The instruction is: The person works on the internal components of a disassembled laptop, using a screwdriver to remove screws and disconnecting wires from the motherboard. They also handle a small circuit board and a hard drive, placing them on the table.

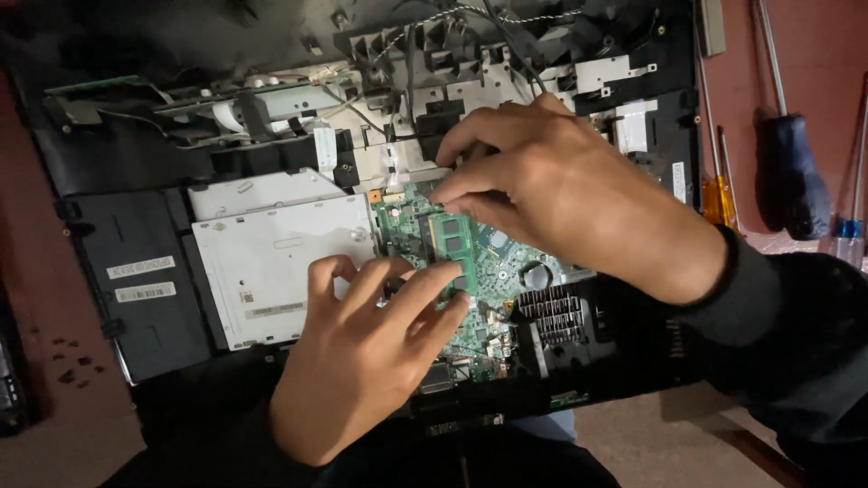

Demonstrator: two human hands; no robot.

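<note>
Opened-up laptop (pixel 136 271) lay on the reddish worktop (pixel 54 316) with its green board (pixel 493 262) showing. Both hands were on the memory stick (pixel 449 242), seated near the middle of the board. The right hand (pixel 561 194) came in from 3 o'clock, its grip pinched shut on the stick's top edge. The left hand (pixel 362 361), from 6 o'clock, had its fingers spread, tips pressing the stick's lower end. Silver drive (pixel 271 271) sat at 9 o'clock of it, and screwdrivers (pixel 791 172) out at 3 o'clock.

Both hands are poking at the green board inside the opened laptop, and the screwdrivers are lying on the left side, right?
Not quite. The screwdrivers lie on the right side, as the head view shows. The rest holds: the left hand and right hand are both at the green board inside the opened laptop.
</note>
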